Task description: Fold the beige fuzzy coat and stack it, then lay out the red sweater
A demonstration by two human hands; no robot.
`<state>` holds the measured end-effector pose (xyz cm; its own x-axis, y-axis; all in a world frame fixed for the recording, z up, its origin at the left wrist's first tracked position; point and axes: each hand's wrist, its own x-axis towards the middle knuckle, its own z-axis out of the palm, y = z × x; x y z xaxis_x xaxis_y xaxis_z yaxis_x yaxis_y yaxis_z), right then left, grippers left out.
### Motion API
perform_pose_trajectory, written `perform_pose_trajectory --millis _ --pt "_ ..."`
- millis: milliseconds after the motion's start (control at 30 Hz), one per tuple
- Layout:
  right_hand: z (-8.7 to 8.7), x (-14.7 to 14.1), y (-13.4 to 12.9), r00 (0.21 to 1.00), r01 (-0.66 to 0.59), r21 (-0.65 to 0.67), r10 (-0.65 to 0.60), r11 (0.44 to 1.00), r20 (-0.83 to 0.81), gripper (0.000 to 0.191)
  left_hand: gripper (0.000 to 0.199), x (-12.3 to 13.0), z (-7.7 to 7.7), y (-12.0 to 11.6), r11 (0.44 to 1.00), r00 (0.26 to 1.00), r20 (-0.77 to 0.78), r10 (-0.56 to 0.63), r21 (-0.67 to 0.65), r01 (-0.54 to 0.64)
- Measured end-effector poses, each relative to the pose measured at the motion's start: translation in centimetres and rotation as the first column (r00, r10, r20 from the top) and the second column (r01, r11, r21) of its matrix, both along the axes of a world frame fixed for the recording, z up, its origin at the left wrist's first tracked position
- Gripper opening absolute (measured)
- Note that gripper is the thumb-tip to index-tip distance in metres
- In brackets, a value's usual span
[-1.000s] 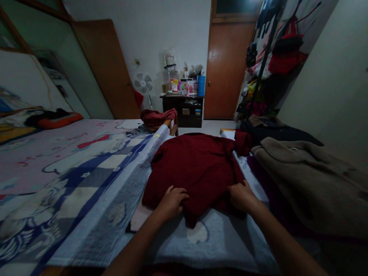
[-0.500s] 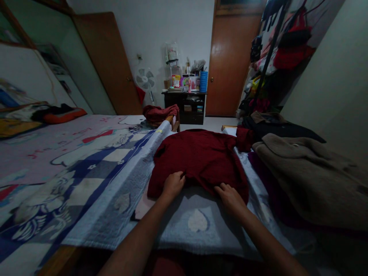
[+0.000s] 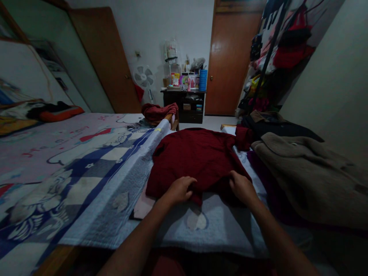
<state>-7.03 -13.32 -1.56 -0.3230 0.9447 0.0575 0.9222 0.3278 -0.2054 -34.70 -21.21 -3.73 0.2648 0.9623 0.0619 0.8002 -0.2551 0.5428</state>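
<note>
A dark red garment lies spread on the pale blue cloth in front of me, its surface lightly wrinkled. My left hand is at its near edge, left of the middle, with curved fingers and the thumb apart from them. A corner of the garment hangs down just right of that hand. Near the garment's right side, my right hand is closed on the fabric, which is drawn up a little there. The fingertips of the right hand are partly hidden.
A brown-grey coat is piled at the right over dark clothes. The blue cloth has pale heart shapes. A patterned bed spreads left, with a reddish cloth at its corner. Beyond are a fan, a black cabinet and a door.
My right hand has moved up and right with the fabric. My left hand has shifted slightly right, and its fingers have come off the edge. A corner of the garment now drops toward me.
</note>
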Motion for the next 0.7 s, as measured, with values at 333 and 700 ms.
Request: perform_pose_trajectory --millis 333,700 --pt "-2.5 -4.7 -5.5 0.93 -0.331 0.285 0.362 0.9 -0.063 0.016 0.02 0.8 -1.4 1.0 0.97 0.973 0.034 0.228 0.072 -0.23" --pt "-4.1 -5.5 -2.9 0.907 -0.376 0.065 0.381 0.924 -0.178 0.031 0.023 1.4 -2.1 0.9 0.976 0.949 -0.255 0.184 0.165 -0.145"
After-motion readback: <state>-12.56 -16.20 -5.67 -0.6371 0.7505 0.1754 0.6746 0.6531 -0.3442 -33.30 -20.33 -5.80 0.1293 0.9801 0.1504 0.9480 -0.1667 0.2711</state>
